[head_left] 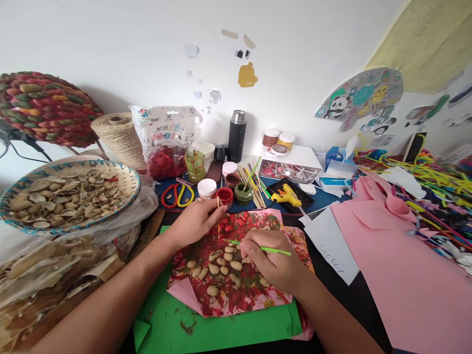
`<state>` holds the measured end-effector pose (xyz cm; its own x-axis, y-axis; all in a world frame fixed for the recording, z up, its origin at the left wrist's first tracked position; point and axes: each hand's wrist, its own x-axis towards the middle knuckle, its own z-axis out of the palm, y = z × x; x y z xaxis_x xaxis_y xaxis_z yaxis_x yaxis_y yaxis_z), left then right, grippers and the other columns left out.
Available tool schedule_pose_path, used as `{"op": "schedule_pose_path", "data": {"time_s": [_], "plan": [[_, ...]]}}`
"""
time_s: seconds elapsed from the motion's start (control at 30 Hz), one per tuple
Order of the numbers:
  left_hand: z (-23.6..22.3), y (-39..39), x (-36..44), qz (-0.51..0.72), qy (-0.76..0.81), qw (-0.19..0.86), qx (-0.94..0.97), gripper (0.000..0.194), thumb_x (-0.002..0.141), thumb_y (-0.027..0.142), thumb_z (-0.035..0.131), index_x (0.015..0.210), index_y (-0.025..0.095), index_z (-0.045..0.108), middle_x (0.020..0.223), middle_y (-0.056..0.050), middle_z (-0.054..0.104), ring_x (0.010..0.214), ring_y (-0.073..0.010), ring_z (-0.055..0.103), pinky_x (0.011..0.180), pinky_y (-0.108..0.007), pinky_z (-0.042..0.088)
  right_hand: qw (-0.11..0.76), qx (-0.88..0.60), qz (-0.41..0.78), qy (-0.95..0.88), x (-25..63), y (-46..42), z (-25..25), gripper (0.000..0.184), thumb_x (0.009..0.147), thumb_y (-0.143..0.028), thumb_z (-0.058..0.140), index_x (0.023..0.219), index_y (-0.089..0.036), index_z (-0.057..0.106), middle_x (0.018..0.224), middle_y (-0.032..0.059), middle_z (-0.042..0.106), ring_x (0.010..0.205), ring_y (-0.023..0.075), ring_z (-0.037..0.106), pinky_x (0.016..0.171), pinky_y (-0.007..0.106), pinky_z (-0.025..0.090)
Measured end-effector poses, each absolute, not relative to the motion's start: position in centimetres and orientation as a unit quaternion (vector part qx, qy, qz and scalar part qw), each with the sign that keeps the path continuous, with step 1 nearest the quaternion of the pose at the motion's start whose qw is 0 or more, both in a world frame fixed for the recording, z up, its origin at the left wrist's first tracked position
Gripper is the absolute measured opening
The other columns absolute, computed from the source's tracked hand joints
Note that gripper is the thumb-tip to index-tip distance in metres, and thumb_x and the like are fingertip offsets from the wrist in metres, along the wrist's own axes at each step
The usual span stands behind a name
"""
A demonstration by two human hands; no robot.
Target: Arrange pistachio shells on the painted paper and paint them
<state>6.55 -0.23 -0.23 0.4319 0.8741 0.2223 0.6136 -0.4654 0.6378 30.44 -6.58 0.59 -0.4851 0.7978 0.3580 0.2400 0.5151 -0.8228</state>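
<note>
My left hand [195, 222] is closed around a thin wooden stick [218, 216], held upright just in front of an open jar of red paint [225, 195]. In my right hand [271, 258], closed as well, lies a green-handled brush [263, 248] with its tip pointing left over a paint-smeared pink sheet [243, 290]. Several pale nut shells [216, 269] lie on that sheet, some of them red near its top. The sheet rests on green paper [221, 327].
A woven basket of shells [70, 191] stands at left beside a twine spool [120, 137]. Red scissors [177, 195], paint jars [243, 192], a yellow glue gun [287, 196] and a black flask [237, 135] crowd the back. Pink paper [398, 265] and pipe cleaners [438, 182] lie at right.
</note>
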Motion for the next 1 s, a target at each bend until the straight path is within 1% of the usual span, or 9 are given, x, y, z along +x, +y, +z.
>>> {"op": "schedule_pose_path", "data": {"time_s": [0.13,0.27,0.37,0.53,0.67,0.8,0.93,1.0], "plan": [[-0.32,-0.18,6.55,0.272,0.459,0.242,0.81,0.04,0.108,0.047,0.041,0.081,0.021,0.056,0.071,0.001,0.06,0.068,-0.0168,0.056,0.068,-0.027,0.04,0.387,-0.325,0.375,-0.777,30.53,-6.55,0.54,0.049,0.115,-0.044,0.048,0.075,-0.021,0.064,0.067,0.0014,0.068,0.06,0.0141,0.061,0.06,0.025,0.044],[-0.32,-0.16,6.54,0.271,0.458,0.24,0.811,0.04,0.108,0.047,0.041,0.081,0.021,0.055,0.071,0.001,0.059,0.067,-0.0169,0.055,0.068,-0.027,0.039,0.371,-0.325,0.372,-0.786,30.32,-6.58,0.64,0.043,0.114,-0.039,0.05,0.077,-0.021,0.065,0.072,0.0017,0.071,0.065,0.0148,0.064,0.063,0.025,0.045],[-0.26,-0.17,6.53,0.271,0.458,0.242,0.811,0.039,0.108,0.046,0.041,0.082,0.021,0.056,0.073,0.0,0.062,0.068,-0.0173,0.056,0.069,-0.028,0.04,0.364,-0.359,0.359,-0.781,30.36,-6.57,0.67,0.041,0.113,-0.036,0.05,0.078,-0.021,0.066,0.066,-0.0007,0.066,0.06,0.0139,0.062,0.06,0.025,0.043],[-0.2,-0.17,6.49,0.265,0.462,0.239,0.812,0.039,0.107,0.047,0.041,0.082,0.022,0.056,0.074,0.0,0.063,0.069,-0.0177,0.057,0.069,-0.028,0.041,0.387,-0.394,0.321,-0.77,30.84,-6.37,0.51,0.041,0.112,-0.034,0.05,0.075,-0.022,0.063,0.058,-0.0027,0.059,0.054,0.0137,0.057,0.058,0.026,0.041],[-0.24,-0.19,6.47,0.259,0.464,0.241,0.812,0.039,0.107,0.048,0.04,0.083,0.022,0.055,0.075,-0.001,0.063,0.071,-0.0183,0.059,0.07,-0.028,0.041,0.398,-0.381,0.324,-0.769,30.79,-6.38,0.5,0.041,0.113,-0.033,0.048,0.077,-0.022,0.064,0.058,-0.003,0.058,0.053,0.0137,0.056,0.06,0.027,0.042],[-0.28,-0.17,6.48,0.259,0.465,0.239,0.812,0.039,0.107,0.048,0.04,0.083,0.022,0.056,0.076,-0.001,0.063,0.071,-0.0182,0.058,0.071,-0.028,0.041,0.379,-0.368,0.33,-0.782,30.59,-6.45,0.49,0.041,0.112,-0.032,0.049,0.075,-0.021,0.062,0.063,-0.0016,0.061,0.058,0.0134,0.059,0.06,0.026,0.041],[-0.25,-0.15,6.49,0.259,0.465,0.24,0.812,0.039,0.107,0.047,0.039,0.082,0.022,0.055,0.074,0.0,0.062,0.068,-0.0174,0.056,0.069,-0.028,0.041,0.375,-0.374,0.341,-0.777,30.77,-6.39,0.26,0.043,0.113,-0.034,0.048,0.073,-0.021,0.059,0.057,-0.0036,0.056,0.054,0.0128,0.057,0.06,0.025,0.042],[-0.24,-0.15,6.47,0.258,0.465,0.238,0.812,0.039,0.107,0.047,0.039,0.082,0.022,0.055,0.072,0.0,0.061,0.067,-0.0175,0.056,0.069,-0.028,0.04,0.38,-0.377,0.339,-0.774,30.84,-6.38,0.21,0.043,0.114,-0.035,0.047,0.075,-0.022,0.06,0.055,-0.0046,0.054,0.052,0.0129,0.056,0.06,0.026,0.043]]}}
